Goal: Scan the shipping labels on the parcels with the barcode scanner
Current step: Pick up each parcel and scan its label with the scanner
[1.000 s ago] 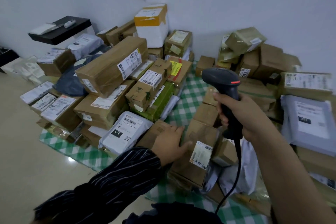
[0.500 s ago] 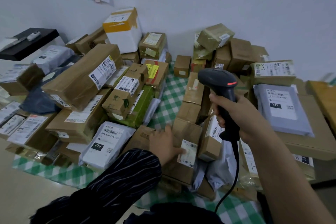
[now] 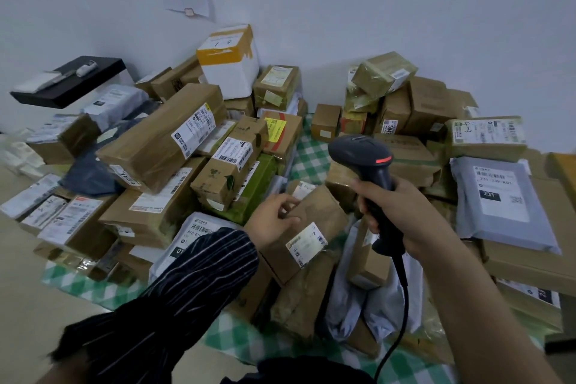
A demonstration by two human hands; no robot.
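Observation:
My right hand grips the handle of a black corded barcode scanner, its head pointing left and forward over the pile, a red light on its side. My left hand, in a dark striped sleeve, holds the upper left edge of a brown cardboard parcel and tilts it up. That parcel's white shipping label faces me on its near side, below and left of the scanner. Many other labelled parcels lie all around.
Brown boxes and grey mailer bags are heaped on a green checked cloth against a white wall. A white foam box stands at the back. A black shelf sits at the left, bare floor at the lower left.
My left hand has lifted and tilted the brown parcel, turning its label up toward me. The scanner stays in my right hand. My view has swung back to the left.

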